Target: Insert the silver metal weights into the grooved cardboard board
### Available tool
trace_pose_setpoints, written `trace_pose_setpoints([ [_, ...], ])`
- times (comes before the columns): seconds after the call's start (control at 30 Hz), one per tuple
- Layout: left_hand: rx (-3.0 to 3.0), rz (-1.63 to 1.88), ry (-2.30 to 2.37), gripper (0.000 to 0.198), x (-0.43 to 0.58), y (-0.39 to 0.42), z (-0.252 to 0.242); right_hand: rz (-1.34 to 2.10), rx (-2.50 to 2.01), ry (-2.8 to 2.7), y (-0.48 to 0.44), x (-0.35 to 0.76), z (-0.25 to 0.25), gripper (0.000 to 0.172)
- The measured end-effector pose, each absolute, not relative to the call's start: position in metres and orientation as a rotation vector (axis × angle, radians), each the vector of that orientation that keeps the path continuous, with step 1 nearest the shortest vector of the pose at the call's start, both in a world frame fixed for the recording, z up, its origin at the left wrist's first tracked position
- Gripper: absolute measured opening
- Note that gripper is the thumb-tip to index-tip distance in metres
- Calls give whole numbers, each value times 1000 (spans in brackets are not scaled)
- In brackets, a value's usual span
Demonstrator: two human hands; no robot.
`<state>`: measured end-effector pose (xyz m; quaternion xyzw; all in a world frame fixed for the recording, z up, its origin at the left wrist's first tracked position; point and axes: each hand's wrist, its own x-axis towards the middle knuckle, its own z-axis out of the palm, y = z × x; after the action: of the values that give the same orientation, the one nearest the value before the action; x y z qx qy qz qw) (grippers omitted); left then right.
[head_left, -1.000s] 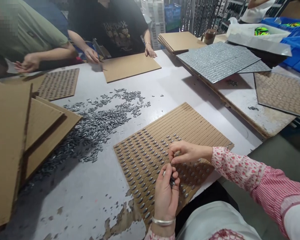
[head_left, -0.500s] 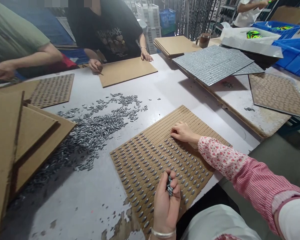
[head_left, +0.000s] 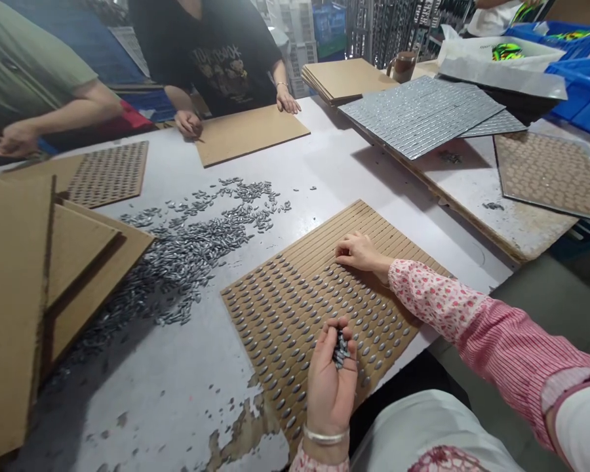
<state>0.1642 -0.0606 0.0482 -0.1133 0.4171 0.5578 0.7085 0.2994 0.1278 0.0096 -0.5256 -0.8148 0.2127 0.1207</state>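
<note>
A brown grooved board (head_left: 319,252) lies in front of me, with rows of small grey spindle-shaped pieces (head_left: 275,303) set along its grooves. My left hand (head_left: 332,377) is above its near part, palm up, fingers curled around a small heap of the same grey pieces (head_left: 341,349). Farther up the board, my right hand (head_left: 356,252) is closed in a pinch at the end of a filled row. Its fingertips touch or nearly touch the board; whatever is between them is hidden. The far grooves beyond that hand are bare.
A large loose pile of grey pieces (head_left: 191,252) spreads left of the board. Stacked brown boards (head_left: 14,308) rise at the left edge. Silvery grooved sheets (head_left: 423,111) lie at the right. Across the table, a person's hand (head_left: 288,99) rests on a plain board (head_left: 253,134).
My left hand has loosened a little, so more of the pieces in its palm show. My right hand stays at nearly the same spot on the board. The view has shifted slightly.
</note>
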Motion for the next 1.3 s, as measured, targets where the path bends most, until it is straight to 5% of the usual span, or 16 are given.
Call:
trace_pose_setpoints([
  [0.5, -325, 1282, 924, 19, 170, -73, 66, 695, -1424, -2299, 126, 310, 9, 17],
  [0.83, -204, 1315, 938, 14, 181, -64, 53, 1550, -671, -2061, 35, 312, 54, 24],
  [1.3, -298, 1384, 979, 17, 149, -47, 54, 1049, -779, -2409, 59, 258, 46, 17],
])
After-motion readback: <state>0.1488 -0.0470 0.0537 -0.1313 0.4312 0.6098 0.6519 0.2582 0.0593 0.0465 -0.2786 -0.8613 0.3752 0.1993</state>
